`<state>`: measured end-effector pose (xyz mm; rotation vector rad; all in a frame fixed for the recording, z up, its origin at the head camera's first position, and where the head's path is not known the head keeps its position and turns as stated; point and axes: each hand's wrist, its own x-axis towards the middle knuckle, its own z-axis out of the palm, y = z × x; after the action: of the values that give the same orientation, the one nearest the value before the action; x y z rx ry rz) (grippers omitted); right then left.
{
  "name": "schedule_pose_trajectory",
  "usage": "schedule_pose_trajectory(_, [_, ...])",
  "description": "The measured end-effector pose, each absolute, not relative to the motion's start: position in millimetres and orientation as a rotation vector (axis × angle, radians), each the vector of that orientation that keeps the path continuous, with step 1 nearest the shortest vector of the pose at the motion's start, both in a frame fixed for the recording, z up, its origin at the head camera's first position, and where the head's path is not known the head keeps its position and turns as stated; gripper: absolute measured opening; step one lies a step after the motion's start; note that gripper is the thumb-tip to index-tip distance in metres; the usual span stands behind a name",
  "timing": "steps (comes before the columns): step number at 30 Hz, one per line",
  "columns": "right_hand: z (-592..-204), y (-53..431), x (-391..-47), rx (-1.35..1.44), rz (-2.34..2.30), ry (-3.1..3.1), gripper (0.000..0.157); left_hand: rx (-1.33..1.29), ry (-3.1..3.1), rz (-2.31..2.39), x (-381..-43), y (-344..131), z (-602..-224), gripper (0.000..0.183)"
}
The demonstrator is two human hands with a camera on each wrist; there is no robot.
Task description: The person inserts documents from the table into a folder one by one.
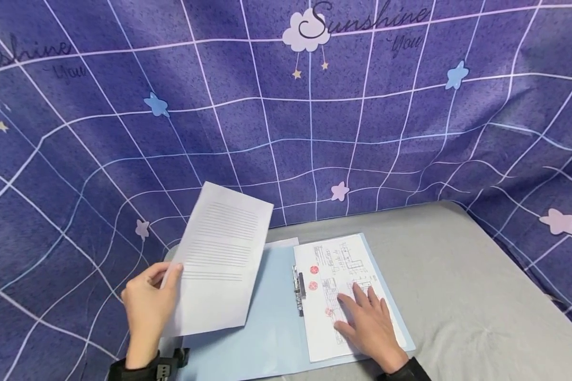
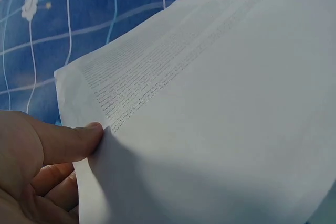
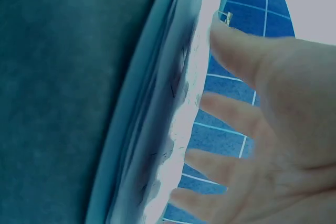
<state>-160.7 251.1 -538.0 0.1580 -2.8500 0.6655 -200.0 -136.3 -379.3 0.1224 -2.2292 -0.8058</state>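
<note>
My left hand (image 1: 150, 299) pinches the left edge of a printed sheet of paper (image 1: 219, 254), thumb on the near face and fingers behind. The sheet stands tilted up over the left cover of a light blue folder (image 1: 271, 317). In the left wrist view, rows of small text fill the top part of the paper (image 2: 220, 108) and the lower part is blank. My right hand (image 1: 369, 325) rests with spread fingers on a stack of papers (image 1: 321, 338) in the folder. Diagrams and red round stamps show on its top page. A metal clip (image 1: 298, 291) sits at the stack's left edge.
The folder lies open on a grey cloth-covered surface (image 1: 481, 312). A white paper edge (image 1: 286, 243) shows at the top of the left cover. Behind and at the sides hangs a purple-blue curtain (image 1: 291, 121) with a grid, clouds and stars.
</note>
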Motion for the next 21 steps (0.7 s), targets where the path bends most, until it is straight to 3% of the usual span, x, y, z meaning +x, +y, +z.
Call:
schedule_pose_trajectory(4, [-534,250,-168,0.219,0.814,-2.675,0.063,0.106,-2.273,-0.923,-197,-115,-385,0.014])
schedule_pose_trajectory(10, [-528,240,-173,0.283,1.405,-2.515,0.069,0.15,-2.317,-1.271,-191,-84,-395,0.019])
schedule_pose_trajectory(17, [-515,230,-173,0.211,2.133,-2.267,0.054,0.114,-2.314,-1.528,-194,-60,-411,0.02])
schedule_pose_trajectory(21, [-509,226,-172,0.063,2.22,-2.184,0.036,0.127,-2.31,-1.619,-197,-52,-419,0.021])
